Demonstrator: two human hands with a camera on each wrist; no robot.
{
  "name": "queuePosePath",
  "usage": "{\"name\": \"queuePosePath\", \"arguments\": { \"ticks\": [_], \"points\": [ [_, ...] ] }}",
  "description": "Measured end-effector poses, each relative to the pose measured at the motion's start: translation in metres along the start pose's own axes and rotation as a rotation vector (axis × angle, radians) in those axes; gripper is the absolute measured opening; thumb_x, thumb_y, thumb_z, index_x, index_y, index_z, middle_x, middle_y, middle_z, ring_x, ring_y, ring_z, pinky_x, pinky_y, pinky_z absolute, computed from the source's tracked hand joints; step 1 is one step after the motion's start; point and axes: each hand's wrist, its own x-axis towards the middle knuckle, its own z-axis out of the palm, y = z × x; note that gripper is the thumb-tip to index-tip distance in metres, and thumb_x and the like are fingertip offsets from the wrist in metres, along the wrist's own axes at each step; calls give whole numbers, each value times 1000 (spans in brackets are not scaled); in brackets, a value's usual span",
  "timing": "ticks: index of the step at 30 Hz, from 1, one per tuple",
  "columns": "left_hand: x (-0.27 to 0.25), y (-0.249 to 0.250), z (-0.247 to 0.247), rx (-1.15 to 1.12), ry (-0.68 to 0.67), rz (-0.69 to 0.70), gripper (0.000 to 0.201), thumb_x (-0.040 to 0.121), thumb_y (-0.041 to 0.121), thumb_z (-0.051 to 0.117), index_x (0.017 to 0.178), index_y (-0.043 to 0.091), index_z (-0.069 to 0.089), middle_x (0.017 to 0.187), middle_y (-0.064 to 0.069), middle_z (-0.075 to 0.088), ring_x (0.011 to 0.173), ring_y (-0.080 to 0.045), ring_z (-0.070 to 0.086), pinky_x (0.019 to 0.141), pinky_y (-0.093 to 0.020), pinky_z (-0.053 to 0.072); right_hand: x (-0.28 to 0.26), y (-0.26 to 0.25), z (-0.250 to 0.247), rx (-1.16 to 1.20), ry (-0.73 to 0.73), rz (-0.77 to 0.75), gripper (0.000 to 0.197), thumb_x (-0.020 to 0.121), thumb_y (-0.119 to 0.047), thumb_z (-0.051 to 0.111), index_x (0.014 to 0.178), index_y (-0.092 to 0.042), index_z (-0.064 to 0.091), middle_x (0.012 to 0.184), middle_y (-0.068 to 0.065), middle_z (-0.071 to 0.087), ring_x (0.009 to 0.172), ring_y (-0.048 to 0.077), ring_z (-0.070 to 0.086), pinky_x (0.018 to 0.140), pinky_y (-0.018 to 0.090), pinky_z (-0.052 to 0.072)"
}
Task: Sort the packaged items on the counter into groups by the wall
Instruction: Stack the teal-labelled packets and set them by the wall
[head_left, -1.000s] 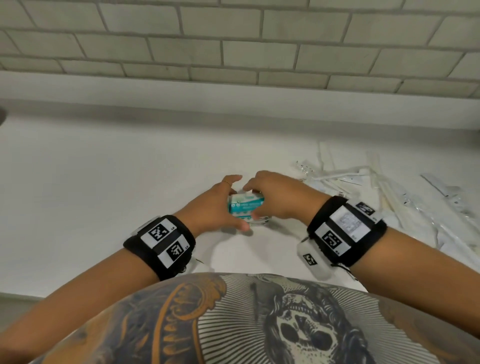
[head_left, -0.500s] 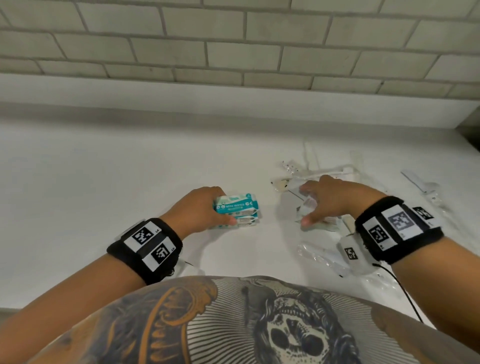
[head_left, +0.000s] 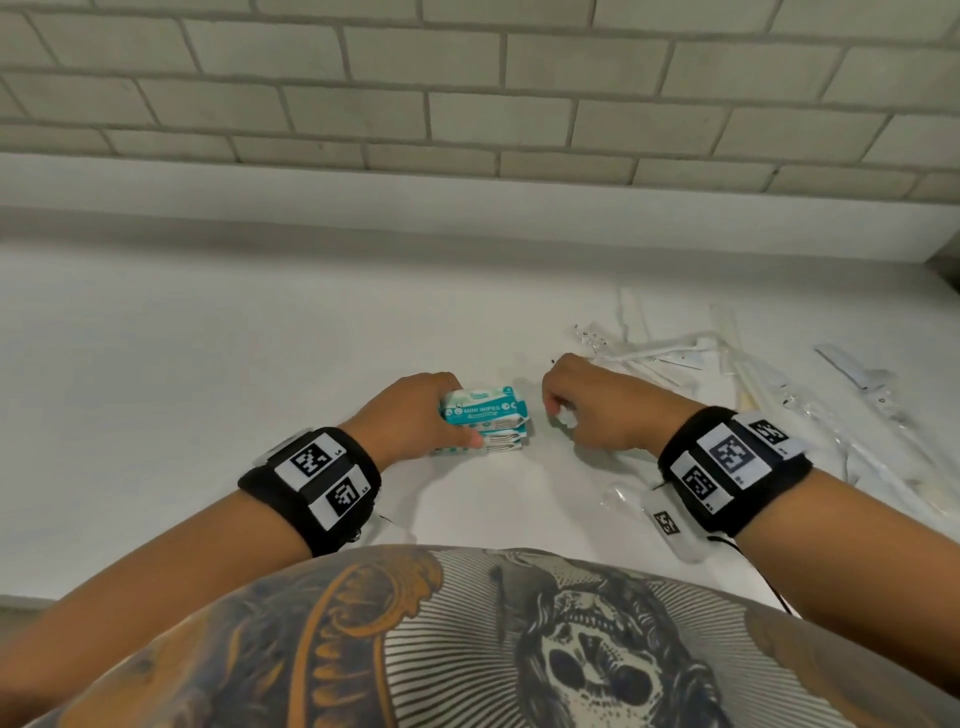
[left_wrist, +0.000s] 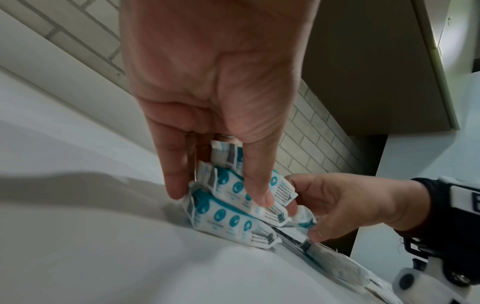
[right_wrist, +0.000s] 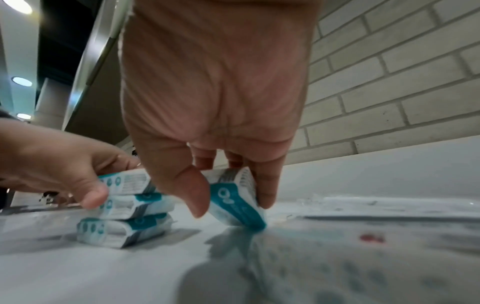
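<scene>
A stack of three teal-and-white mini wipes packs (head_left: 483, 423) (left_wrist: 233, 203) (right_wrist: 124, 209) sits on the white counter (head_left: 208, 364). My left hand (head_left: 415, 415) (left_wrist: 221, 197) grips the stack from its left side, thumb on the front. Just right of it my right hand (head_left: 576, 410) (right_wrist: 231, 205) pinches one more wipes pack (right_wrist: 236, 203) (left_wrist: 302, 218) between thumb and fingers, with its lower end touching the counter. In the head view that pack is almost hidden under the hand.
A loose heap of clear and white wrapped long items (head_left: 753, 384) lies on the counter to the right (right_wrist: 389, 205). A clear wrapper (head_left: 618, 493) lies near my right wrist. The brick wall (head_left: 467, 104) stands behind the counter.
My right hand went to the heap at the right, took one wipes pack, and came back beside the stack. The left hand kept its hold on the stack.
</scene>
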Motion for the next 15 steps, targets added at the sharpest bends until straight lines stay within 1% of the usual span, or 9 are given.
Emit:
{"name": "queuePosePath", "arguments": {
  "ticks": [3,4,5,6,7,9,10,12,15],
  "points": [
    [1,-1,1,8,-3,-6,40,73,40,79,103,22,60,98,5,66,87,-13,63,77,-32,54,-2,4,-1,34,154,-1,20,86,-6,58,90,-24,50,96,-8,46,82,20,54,65,27,45],
    [1,-1,1,10,-5,-8,40,73,41,79,103,22,60,98,5,66,87,-13,63,77,-32,54,-2,6,-5,134,220,49,18,89,-8,56,92,-25,50,94,-9,49,79,18,57,60,25,45],
    [2,-1,1,12,-7,-9,41,73,41,79,103,22,60,98,5,66,87,-13,62,76,-31,53,-3,7,-9,296,270,121,16,91,-9,55,96,-25,52,94,-9,53,76,18,62,57,27,49],
    [2,-1,1,16,-9,-9,41,73,41,79,104,22,60,99,5,66,87,-13,62,75,-29,53,-3,9,-13,442,274,195,17,93,-10,54,101,-24,53,95,-7,57,73,19,68,57,32,56],
    [3,-1,1,21,-12,-10,41,73,42,79,104,22,60,99,5,65,87,-13,62,75,-29,52,-2,10,-16,534,241,266,18,93,-11,54,105,-23,54,97,-3,60,69,21,70,60,36,60],
    [3,-1,0,34,-16,-12,42,73,42,79,104,22,60,100,5,65,88,-14,62,76,-30,52,0,14,-19,430,124,352,18,94,-16,56,111,-21,55,105,3,63,70,20,69,64,35,59],
    [4,-1,0,40,-17,-13,42,73,43,78,105,22,60,100,5,65,88,-14,62,76,-30,52,2,15,-19,338,86,360,17,95,-19,56,112,-20,58,109,3,63,76,18,67,65,32,56],
    [4,-1,1,46,-18,-21,43,73,43,78,106,23,59,100,5,65,88,-14,62,76,-30,52,4,17,-21,216,87,343,19,96,-26,55,113,-20,61,114,1,64,91,15,60,70,25,47],
    [4,-1,1,45,-17,-24,43,73,43,78,106,23,59,99,6,64,87,-13,61,72,-27,51,5,18,-19,180,96,275,40,86,-37,67,121,-23,57,117,-3,58,103,17,56,87,29,47]
  ]
}}
